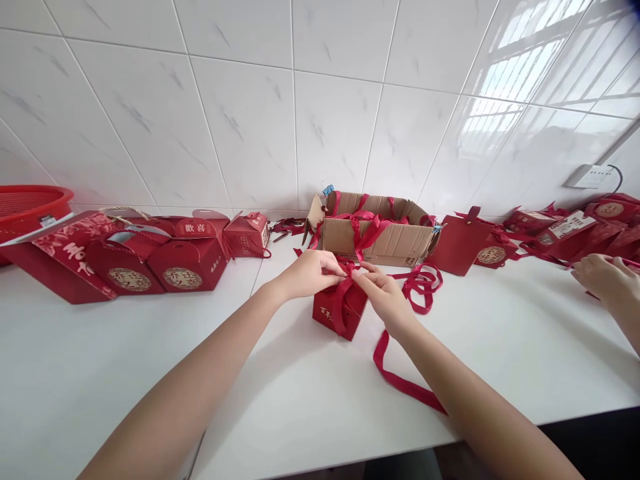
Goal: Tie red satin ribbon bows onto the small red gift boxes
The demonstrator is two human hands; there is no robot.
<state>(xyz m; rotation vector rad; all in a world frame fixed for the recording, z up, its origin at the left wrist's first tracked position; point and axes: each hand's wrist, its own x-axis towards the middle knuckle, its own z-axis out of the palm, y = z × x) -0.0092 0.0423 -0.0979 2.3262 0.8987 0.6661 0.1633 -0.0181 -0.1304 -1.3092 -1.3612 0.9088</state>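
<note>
A small red gift box [327, 316] stands on the white table in front of me, with a red ribbon [342, 308] at its top and hanging down its front. My left hand [316, 272] pinches the ribbon from the left, over the lid. From the right, my right hand [384, 293] has its thumb and fingers closed on the same ribbon, close to the left fingertips. The knot or loop between them is partly hidden by the fingers. A long loose ribbon strip [400, 381] passes under my right forearm, and a looped ribbon pile [424, 287] lies right of the box.
Behind the box is an open cardboard box [377, 243] draped with red ribbons. Several red gift boxes [185, 263] and a red plastic basket [35, 207] are at the left. More red packages [580, 233] and another person's hand [605, 275] are at the right. A tiled wall closes the back.
</note>
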